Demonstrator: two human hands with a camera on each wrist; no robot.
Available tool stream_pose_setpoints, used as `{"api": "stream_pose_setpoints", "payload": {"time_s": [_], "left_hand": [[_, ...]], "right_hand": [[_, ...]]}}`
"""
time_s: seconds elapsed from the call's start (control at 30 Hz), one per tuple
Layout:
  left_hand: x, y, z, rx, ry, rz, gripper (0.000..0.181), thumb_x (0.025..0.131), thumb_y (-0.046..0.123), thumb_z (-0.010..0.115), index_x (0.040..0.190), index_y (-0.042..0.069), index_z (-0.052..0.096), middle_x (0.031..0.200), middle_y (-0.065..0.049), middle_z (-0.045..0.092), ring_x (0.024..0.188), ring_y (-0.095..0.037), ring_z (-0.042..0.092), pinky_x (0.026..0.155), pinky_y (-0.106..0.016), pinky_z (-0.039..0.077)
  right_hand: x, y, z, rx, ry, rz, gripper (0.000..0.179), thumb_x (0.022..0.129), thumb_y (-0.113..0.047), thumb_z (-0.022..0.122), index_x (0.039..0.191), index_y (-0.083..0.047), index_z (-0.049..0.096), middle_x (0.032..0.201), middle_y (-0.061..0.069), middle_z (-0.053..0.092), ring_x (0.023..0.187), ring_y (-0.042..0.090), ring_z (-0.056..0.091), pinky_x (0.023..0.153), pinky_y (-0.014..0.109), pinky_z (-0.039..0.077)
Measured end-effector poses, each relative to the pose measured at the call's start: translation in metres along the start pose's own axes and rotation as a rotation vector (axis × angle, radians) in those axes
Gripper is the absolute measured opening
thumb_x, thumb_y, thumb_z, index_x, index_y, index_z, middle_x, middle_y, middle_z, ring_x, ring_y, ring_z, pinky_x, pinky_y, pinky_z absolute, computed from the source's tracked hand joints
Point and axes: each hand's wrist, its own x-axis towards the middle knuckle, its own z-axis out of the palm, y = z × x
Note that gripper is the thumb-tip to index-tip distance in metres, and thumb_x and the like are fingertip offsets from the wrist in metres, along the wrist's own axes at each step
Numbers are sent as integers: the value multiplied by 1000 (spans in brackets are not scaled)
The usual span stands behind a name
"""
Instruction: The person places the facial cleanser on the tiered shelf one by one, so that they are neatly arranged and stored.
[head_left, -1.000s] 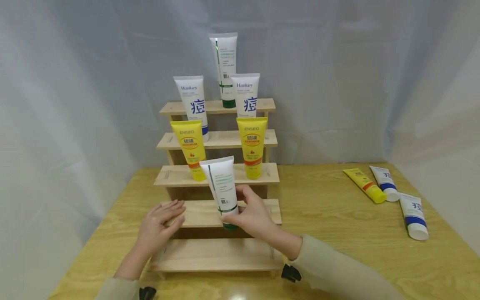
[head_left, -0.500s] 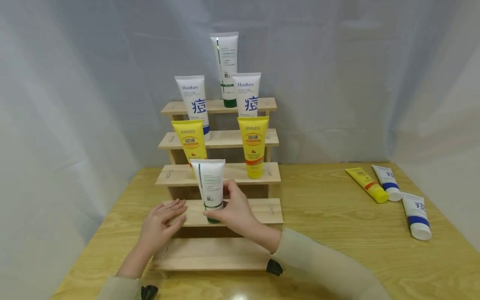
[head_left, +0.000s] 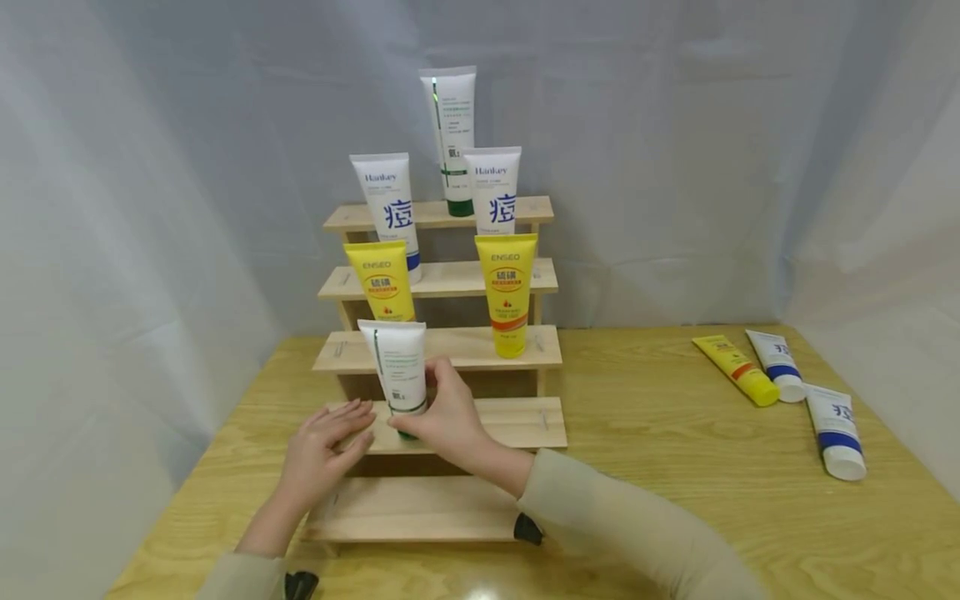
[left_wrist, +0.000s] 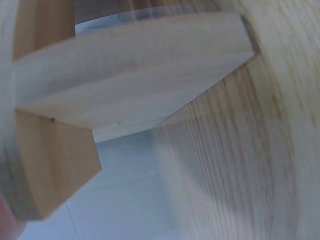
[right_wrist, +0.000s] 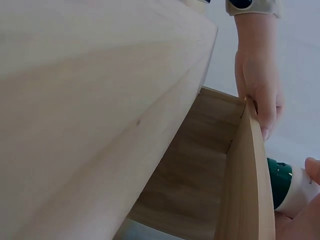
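Observation:
In the head view my right hand (head_left: 450, 421) holds a white tube (head_left: 397, 362) with a green cap, thumb in front and fingers behind. The tube stands cap down, slightly tilted, over the left half of the second-lowest shelf (head_left: 510, 423). Its green cap (right_wrist: 279, 182) shows close against that board in the right wrist view; whether it bears weight there I cannot tell. My left hand (head_left: 322, 446) rests at the left end of the same shelf, fingers extended. The left wrist view mostly shows the rack's wooden boards (left_wrist: 135, 65).
Two yellow tubes (head_left: 507, 292) stand one shelf up, two white-and-blue tubes (head_left: 492, 192) above them, and a white-and-green tube (head_left: 453, 137) on top. At the table's right lie a yellow tube (head_left: 735, 371) and two white-and-blue tubes (head_left: 834, 429). The lowest shelf (head_left: 427, 508) sits in front.
My right hand has carried the white tube leftward along the second-lowest shelf, closer to my left hand. It now partly covers the left yellow tube. The left hand stays in place.

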Motion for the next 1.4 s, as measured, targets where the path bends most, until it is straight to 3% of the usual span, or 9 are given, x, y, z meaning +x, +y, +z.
{"api": "stream_pose_setpoints", "payload": {"time_s": [0.83, 1.17, 1.4], "left_hand": [[0, 0, 0, 9, -8, -7, 24, 73, 12, 69, 94, 1, 68, 105, -9, 63, 100, -29, 56, 89, -54, 33], [1, 2, 0, 10, -15, -5, 24, 74, 12, 68, 95, 1, 68, 106, -10, 62, 100, -30, 56, 89, -55, 33], [1, 2, -1, 17, -15, -5, 24, 74, 12, 68, 95, 1, 68, 106, -10, 62, 100, -31, 56, 89, -55, 33]], "right_hand": [[4, -1, 9, -29, -48, -8, 54, 65, -5, 78, 106, -6, 43, 102, 4, 52, 93, 12, 52, 75, 21, 44], [2, -9, -4, -39, -148, 10, 58, 71, -7, 74, 119, -5, 42, 111, 5, 51, 102, 13, 51, 83, 22, 43], [1, -9, -11, -65, -164, -23, 52, 72, -4, 71, 117, -4, 45, 107, 6, 53, 98, 14, 52, 78, 22, 47]]}}
